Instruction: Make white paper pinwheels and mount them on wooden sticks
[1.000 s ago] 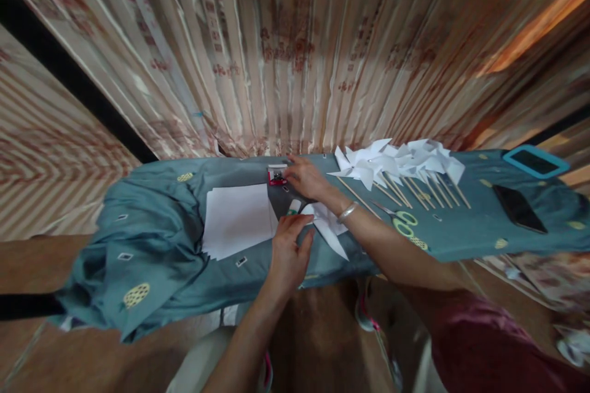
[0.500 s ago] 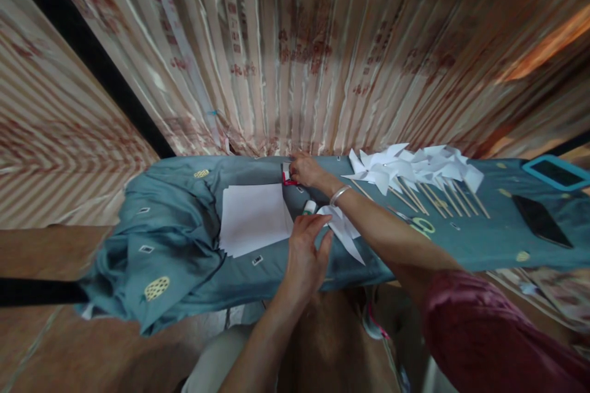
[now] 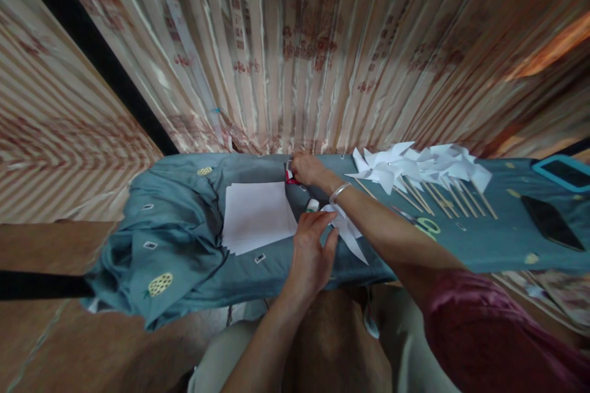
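Observation:
My left hand (image 3: 313, 252) is closed at the left edge of a folded white paper pinwheel (image 3: 349, 238), its fingertips on the paper near the middle. My right hand (image 3: 308, 169), with a silver bangle at the wrist, reaches to the back of the table. Its fingers are bent down at a small red and white box (image 3: 290, 175), and whatever they pinch is hidden. Between the hands lies a white-capped glue stick (image 3: 313, 205), partly covered by the left fingers. A stack of white paper sheets (image 3: 258, 218) lies left of both hands.
Several finished paper pinwheels (image 3: 419, 166) on wooden sticks lie at the back right. Green-handled scissors (image 3: 428, 226), a black phone (image 3: 550, 221) and a blue-framed tablet (image 3: 565, 172) are on the right. Teal cloth (image 3: 184, 245) covers the narrow table, bunched at left; a striped curtain hangs behind.
The view has shifted slightly, moving everything a little to the right. My right hand's fingers have curled lower at the red and white box. The left hand stays on the pinwheel.

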Available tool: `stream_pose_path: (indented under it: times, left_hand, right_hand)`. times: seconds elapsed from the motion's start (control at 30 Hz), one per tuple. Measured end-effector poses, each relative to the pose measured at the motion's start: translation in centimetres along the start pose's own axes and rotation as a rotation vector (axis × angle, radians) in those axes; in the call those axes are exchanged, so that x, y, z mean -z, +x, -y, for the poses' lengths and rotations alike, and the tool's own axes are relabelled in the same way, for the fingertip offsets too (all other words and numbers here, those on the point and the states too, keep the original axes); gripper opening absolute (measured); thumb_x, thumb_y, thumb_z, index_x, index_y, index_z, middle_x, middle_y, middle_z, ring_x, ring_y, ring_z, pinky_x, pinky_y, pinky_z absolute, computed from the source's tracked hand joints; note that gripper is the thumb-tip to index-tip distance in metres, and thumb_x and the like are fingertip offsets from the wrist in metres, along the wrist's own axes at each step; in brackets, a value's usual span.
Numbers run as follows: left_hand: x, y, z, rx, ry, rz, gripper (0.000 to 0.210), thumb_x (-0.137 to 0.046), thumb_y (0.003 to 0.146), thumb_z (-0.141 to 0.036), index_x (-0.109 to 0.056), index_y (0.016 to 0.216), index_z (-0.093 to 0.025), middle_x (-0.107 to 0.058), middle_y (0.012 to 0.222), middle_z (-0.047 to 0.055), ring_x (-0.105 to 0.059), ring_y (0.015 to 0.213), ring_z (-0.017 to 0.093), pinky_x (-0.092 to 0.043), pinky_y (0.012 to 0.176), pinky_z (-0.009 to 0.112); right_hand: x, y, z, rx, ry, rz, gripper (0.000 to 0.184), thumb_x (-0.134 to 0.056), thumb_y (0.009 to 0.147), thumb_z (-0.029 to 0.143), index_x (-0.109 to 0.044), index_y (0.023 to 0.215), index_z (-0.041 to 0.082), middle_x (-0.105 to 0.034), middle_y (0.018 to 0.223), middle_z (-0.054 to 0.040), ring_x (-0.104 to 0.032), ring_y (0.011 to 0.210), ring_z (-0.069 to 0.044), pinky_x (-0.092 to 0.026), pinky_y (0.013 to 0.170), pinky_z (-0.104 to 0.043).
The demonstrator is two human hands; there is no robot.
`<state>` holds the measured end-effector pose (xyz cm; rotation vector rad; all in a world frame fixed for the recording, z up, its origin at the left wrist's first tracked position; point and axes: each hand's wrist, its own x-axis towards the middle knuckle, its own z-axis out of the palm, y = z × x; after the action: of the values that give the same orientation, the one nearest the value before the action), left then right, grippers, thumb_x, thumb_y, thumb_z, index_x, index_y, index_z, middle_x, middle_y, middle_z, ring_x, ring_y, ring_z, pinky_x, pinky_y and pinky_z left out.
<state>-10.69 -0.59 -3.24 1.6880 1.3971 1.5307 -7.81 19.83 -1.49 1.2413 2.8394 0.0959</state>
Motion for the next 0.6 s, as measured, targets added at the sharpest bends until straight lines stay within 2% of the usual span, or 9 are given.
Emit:
stream_pose_path:
  times: [0.23,0.4,0.5,0.6]
  left_hand:
    - [0.0,0.3,0.1,0.003,-0.010,0.001,0.029,-0.061,0.081,-0.006,-0.070,0.105,-0.018,-0.071,0.103,0.009,-0.062,0.099,0.022,-0.051,0.090,0.039]
    - [0.3,0.5,0.2,0.033,-0.021,-0.006,0.027,-0.060,0.081,-0.009,-0.071,0.104,-0.020,-0.071,0.102,0.008,-0.062,0.098,0.022,-0.051,0.090,0.039]
    - [0.6,0.6,0.3,0.074,-0.056,-0.010,0.026,-0.060,0.082,-0.013,-0.071,0.104,-0.022,-0.071,0.104,0.008,-0.062,0.101,0.022,-0.050,0.092,0.040]
    - [0.8,1.0,0.6,0.165,-0.135,-0.042,0.025,-0.061,0.082,-0.017,-0.072,0.103,-0.022,-0.072,0.105,0.008,-0.064,0.102,0.022,-0.048,0.095,0.040]
  right_hand:
    - [-0.5,-0.5,-0.6,-0.026,0.124,-0.054,0.021,-0.052,0.082,0.006,-0.073,0.087,0.006,-0.069,0.103,-0.0206,-0.061,0.104,-0.026,-0.043,0.094,-0.033]
    - [-1.0,-1.5,-1.2,-0.028,0.280,-0.167,0.020,-0.051,0.084,0.009,-0.071,0.081,0.009,-0.064,0.116,-0.0193,-0.055,0.116,-0.024,-0.037,0.104,-0.033]
    - [-1.4,-2.3,-1.6,-0.072,0.387,-0.250,0.021,-0.049,0.085,0.010,-0.069,0.080,0.011,-0.061,0.124,-0.0186,-0.048,0.127,-0.024,-0.034,0.107,-0.036]
    - [-2.0,-3.2,-1.9,-0.142,0.508,-0.315,0.019,-0.049,0.086,0.013,-0.067,0.081,0.013,-0.063,0.123,-0.0167,-0.049,0.129,-0.022,-0.037,0.105,-0.036]
